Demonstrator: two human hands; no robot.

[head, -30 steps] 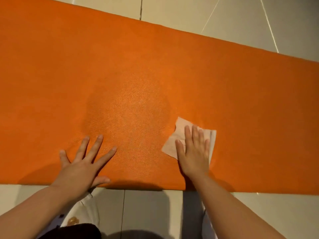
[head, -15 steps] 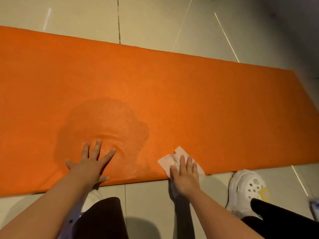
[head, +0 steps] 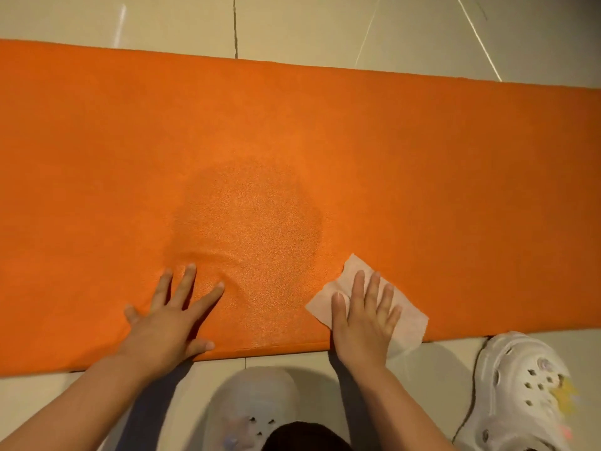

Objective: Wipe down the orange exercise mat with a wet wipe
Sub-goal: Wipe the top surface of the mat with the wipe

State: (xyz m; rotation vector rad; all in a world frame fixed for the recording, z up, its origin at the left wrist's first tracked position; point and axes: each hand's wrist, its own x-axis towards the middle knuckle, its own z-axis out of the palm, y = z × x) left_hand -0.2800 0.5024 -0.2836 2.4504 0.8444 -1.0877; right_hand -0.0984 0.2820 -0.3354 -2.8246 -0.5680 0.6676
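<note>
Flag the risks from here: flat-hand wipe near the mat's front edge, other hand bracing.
1. The wet wipe overhangs the near edge of the orange mat; the right hand only presses it flat, so it could slide onto the floor tiles.
2. The mat is rippled ahead of the left hand; harder bracing may bunch it further.
3. Only one darker patch looks wiped; the rest could be missed.

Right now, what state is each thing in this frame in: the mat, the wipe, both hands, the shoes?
Orange exercise mat: unrolled flat on the tiled floor, a darker damp patch mid-mat, small ripples by the left fingertips.
White wet wipe: spread out, overhanging the mat's near edge.
Left hand: fingers splayed, pressing the mat.
Right hand: flat, pressing the wipe.
White perforated clogs: standing on the floor beside the mat.
</note>
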